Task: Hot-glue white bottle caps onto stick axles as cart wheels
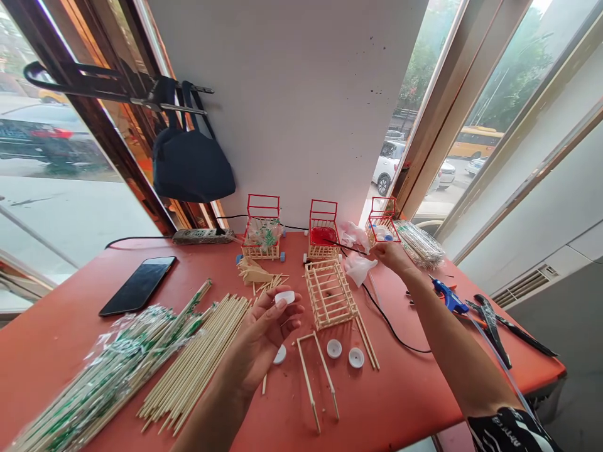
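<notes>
My left hand is palm up over the red table and pinches a white bottle cap between thumb and fingertips. My right hand reaches to the far side, closed on a thin dark stick that points toward the red-framed carts. An unpainted wooden stick basket lies between my hands. Three more white caps rest near a U-shaped stick frame.
Loose bamboo skewers and wrapped chopstick packs lie at left, a black phone behind them. Three red-framed stick carts stand by the wall. A blue glue gun, black pliers and a black cable lie at right. A power strip and hanging dark bag are at back left.
</notes>
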Motion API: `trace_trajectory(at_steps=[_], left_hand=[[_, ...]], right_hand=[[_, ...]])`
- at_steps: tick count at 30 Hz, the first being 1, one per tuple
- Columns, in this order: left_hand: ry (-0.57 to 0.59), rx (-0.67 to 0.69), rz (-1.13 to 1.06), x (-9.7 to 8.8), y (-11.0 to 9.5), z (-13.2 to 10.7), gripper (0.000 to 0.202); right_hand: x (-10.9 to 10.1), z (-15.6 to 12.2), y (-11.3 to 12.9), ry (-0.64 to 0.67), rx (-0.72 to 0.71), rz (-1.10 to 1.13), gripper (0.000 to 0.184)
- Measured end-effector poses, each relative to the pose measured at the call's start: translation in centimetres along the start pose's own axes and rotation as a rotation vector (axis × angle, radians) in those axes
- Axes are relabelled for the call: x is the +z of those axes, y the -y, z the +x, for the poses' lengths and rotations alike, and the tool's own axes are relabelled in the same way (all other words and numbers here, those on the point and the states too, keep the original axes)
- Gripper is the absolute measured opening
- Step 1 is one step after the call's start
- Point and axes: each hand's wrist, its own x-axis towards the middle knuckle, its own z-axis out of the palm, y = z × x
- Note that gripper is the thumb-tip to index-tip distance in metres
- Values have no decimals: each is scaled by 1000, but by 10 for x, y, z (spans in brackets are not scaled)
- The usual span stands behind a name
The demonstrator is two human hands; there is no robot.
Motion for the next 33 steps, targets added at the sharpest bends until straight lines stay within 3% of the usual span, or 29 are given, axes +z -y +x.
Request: trace_trajectory(at_steps=[6, 13, 22, 25, 30, 33], left_hand=[[2, -15, 8, 1, -1, -1, 33], [-15, -23, -3, 4, 0, -2, 38], [-36, 17, 60, 7, 4, 1, 41], [-27, 37, 115, 7, 6, 0, 41], [1, 65, 209, 12, 8, -5, 40], [17, 59, 270, 14, 9, -6, 40]], right_hand=[[9, -15, -1, 122, -107, -77, 29], [7, -26, -10, 36, -73, -54, 31], [6, -33, -10, -250, -46, 84, 16], [-3, -39, -5, -398, -60, 148, 23], [-22, -72, 13, -636, -100, 265, 33], [-21, -106, 37, -698, -161, 311, 32]])
